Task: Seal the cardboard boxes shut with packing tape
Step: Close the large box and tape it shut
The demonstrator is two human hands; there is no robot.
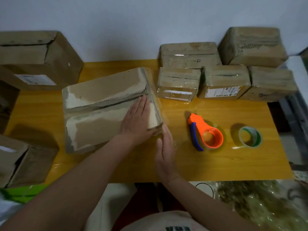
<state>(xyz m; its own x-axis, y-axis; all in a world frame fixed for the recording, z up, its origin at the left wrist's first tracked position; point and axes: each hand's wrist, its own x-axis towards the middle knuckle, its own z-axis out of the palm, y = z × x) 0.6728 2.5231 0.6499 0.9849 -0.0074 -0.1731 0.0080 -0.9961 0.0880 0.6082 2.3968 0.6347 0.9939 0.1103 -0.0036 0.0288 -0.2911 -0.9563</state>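
A worn cardboard box [100, 110] lies in the middle of the yellow table [216, 164], its two top flaps folded down with a seam between them. My left hand [136, 120] presses flat on the right end of the box top, fingers straight. My right hand [164, 147] lies flat against the box's near right corner, fingers straight along its side. An orange tape dispenser [205, 130] with a blue handle rests on the table to the right of the box. A loose roll of clear tape [250, 136] with a green core lies further right.
Several taped boxes [223, 80] stand in a cluster at the back right. Larger brown boxes sit at the back left [38, 60] and near left [21, 160]. Crumpled clear plastic [258, 202] lies on the floor at lower right.
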